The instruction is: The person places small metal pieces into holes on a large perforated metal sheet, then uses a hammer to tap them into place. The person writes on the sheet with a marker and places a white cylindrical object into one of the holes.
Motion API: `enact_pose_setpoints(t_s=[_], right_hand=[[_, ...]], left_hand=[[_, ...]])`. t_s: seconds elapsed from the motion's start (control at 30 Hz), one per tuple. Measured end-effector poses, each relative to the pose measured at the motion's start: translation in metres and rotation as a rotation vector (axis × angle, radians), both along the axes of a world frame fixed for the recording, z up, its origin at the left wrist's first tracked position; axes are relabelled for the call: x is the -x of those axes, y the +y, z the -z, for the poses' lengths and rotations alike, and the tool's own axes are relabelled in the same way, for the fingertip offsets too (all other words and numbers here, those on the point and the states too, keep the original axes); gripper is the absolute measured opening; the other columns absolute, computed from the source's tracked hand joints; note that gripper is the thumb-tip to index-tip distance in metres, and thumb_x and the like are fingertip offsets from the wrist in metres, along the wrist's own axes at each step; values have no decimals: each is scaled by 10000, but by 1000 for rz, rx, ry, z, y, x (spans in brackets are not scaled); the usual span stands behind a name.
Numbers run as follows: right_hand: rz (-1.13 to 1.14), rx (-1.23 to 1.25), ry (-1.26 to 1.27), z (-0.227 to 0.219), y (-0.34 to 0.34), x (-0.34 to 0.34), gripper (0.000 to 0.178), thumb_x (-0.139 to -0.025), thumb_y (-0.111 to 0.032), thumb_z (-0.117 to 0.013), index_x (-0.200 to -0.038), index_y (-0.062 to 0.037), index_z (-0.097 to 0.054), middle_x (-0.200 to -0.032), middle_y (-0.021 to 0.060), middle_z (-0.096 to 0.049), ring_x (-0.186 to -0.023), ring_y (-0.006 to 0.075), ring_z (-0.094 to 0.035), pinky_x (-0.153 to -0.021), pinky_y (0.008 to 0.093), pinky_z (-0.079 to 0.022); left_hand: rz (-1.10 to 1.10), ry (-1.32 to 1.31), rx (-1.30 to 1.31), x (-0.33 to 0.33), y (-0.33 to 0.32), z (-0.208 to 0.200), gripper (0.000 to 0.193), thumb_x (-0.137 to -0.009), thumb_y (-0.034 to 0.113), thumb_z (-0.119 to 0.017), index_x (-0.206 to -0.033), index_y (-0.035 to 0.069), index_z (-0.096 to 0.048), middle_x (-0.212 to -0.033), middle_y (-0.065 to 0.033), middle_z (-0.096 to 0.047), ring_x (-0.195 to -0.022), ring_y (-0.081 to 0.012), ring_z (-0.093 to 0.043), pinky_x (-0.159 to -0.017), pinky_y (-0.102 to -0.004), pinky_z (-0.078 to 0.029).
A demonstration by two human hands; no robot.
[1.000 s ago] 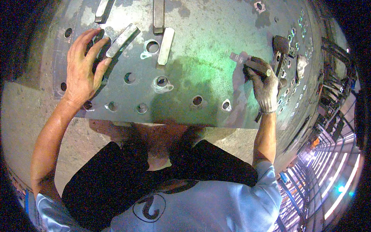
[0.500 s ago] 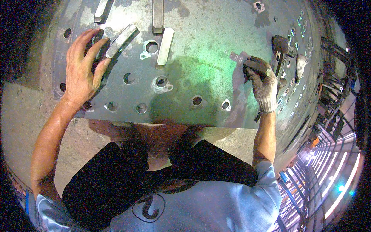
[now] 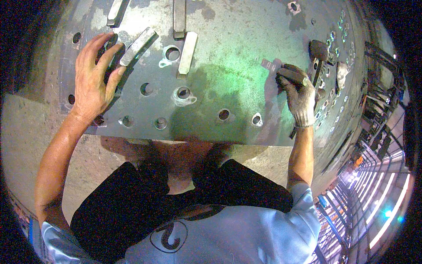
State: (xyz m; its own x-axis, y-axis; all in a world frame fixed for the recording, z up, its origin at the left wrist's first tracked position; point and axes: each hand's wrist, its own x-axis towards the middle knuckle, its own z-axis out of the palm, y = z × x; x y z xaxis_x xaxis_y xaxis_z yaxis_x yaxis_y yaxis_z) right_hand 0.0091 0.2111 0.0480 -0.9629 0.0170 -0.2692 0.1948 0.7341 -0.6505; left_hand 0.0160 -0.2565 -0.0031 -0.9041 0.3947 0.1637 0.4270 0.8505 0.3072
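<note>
My bare left hand [image 3: 93, 77] rests on a drilled steel plate [image 3: 211, 97], fingers apart, thumb beside a short bevelled steel bar [image 3: 138, 46]. Nothing shows in its grasp. On the right, my right hand [image 3: 300, 97] wears a whitish knit glove with darkened fingers. Its fingers are closed round a short dark steel bar [image 3: 292, 74], which lies sideways just above the plate. To the left of that bar are faint marks on the plate's surface. A hammer [image 3: 318, 50] with a dark head lies beyond the gloved hand, its handle partly hidden by it.
More steel bars lie on the plate: one upright in view [image 3: 188, 55], a darker one [image 3: 179, 20] and another [image 3: 115, 12] at the far left. Several round holes pierce the plate. A crumpled pale glove-like thing [image 3: 342, 75] lies at right. Concrete floor [image 3: 26, 127] borders the plate.
</note>
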Motion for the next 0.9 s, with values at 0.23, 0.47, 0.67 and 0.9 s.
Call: enact_pose_setpoints(t_s=[0.23,0.47,0.67,0.9], right_hand=[[12,30,13,-1,0,-1,266,-864,-51,-683,-1128,-16,-672,-1062,105,-713,-907,183,-699,-787,299,-565],[37,32,-12,-1,-2,1,258,-858,-57,-690,-1113,-20,-680,-1064,103,-713,-915,194,-698,-796,301,-563],[-16,11,26,-1,-2,0,243,-863,-47,-684,-1104,-18,-683,-1072,108,-711,-920,206,-701,-806,306,-565],[-2,3,8,-4,-4,1,262,-864,-44,-683,-1123,-9,-670,-1054,110,-713,-906,195,-703,-793,303,-568]], left_hand=[[3,-12,-11,0,0,0,445,-845,242,-679,-1247,72,-594,-1394,-141,-485,-1308,-348,-432,-1093,-466,-324],[-3,-12,-1,-1,-1,2,444,-838,198,-664,-1258,72,-589,-1400,-154,-478,-1316,-354,-421,-1101,-466,-316],[-4,7,2,-1,1,0,437,-847,249,-679,-1240,76,-599,-1393,-145,-484,-1307,-347,-432,-1085,-465,-330],[2,4,1,0,-1,1,435,-855,267,-672,-1240,77,-600,-1391,-148,-485,-1305,-348,-434,-1084,-466,-331]])
